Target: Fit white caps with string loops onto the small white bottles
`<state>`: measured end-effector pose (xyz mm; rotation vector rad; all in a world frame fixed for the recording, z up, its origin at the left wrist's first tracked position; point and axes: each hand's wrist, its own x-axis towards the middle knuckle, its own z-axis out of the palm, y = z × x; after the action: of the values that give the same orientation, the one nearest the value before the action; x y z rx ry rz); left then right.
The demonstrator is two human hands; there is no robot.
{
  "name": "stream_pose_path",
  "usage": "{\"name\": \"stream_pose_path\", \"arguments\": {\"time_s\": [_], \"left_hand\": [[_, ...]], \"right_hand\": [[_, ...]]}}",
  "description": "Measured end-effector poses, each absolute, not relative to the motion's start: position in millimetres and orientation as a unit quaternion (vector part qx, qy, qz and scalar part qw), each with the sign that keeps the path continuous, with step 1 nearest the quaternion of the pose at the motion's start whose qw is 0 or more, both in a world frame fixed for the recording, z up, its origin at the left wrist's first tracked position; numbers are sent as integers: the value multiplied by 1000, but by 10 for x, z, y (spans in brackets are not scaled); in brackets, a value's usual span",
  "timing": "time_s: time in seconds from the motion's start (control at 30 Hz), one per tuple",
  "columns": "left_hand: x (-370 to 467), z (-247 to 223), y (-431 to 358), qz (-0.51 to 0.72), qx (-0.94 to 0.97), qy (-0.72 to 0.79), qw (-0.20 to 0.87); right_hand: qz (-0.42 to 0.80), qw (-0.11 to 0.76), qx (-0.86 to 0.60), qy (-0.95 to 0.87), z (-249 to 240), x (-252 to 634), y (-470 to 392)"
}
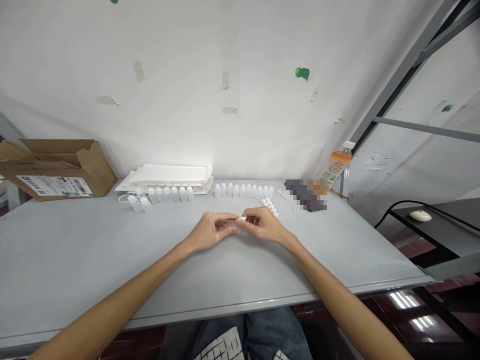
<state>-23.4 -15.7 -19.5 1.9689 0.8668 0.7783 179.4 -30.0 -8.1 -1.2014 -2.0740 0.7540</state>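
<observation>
Smooth plastic bottles (242,191), cardboard box (106,172)

1. Grey table (112,280), its back edge along the wall.
2. Far left: open cardboard box (56,172).
3. Beside it, stacked white sheets (170,174), with small translucent bottles (167,195) in front.
4. Right of these, a bottle row (236,190) and white caps (268,204).
5. Back right: a pixelated object (305,194).

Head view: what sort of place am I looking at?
Probably a small workshop or packing station, judging by the rows of small translucent bottles on a long grey table and the open cardboard box with a barcode label.
</observation>
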Motion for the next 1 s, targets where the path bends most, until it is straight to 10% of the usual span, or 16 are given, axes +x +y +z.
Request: {"name": "stream_pose_path", "arguments": {"time_s": [1.0], "left_hand": [[-231, -227, -162, 312, 815, 380, 307]], "right_hand": [[240, 332, -427, -806, -127, 1790, -301]]}}
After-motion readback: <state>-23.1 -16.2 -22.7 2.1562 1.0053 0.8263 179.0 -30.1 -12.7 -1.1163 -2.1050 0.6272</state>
